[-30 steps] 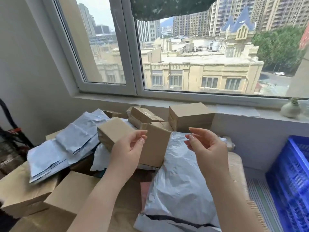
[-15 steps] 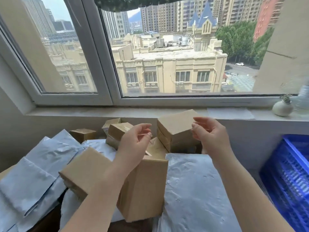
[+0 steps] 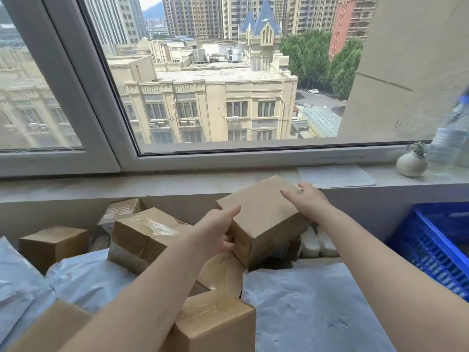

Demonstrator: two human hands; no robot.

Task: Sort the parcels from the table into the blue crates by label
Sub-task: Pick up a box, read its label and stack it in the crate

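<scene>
A plain brown cardboard box (image 3: 264, 219) sits tilted at the back of the parcel pile, just under the window sill. My left hand (image 3: 215, 232) grips its left side, thumb along the top edge. My right hand (image 3: 308, 199) holds its far right top corner. More taped cardboard boxes lie to the left (image 3: 144, 237), (image 3: 53, 245) and in front under my left forearm (image 3: 218, 323). Grey plastic mailer bags (image 3: 304, 306) cover the near part of the pile. A blue crate (image 3: 436, 240) stands on the right.
The window sill runs right behind the pile, with a sheet of paper (image 3: 335, 176), a small white vase (image 3: 411, 165) and a clear water bottle (image 3: 451, 141) on it. More grey mailers (image 3: 22, 288) lie at the left.
Both hands reached forward, away from me, and closed on the back cardboard box, left hand on its side and right hand on its far corner. The camera moved closer to the window.
</scene>
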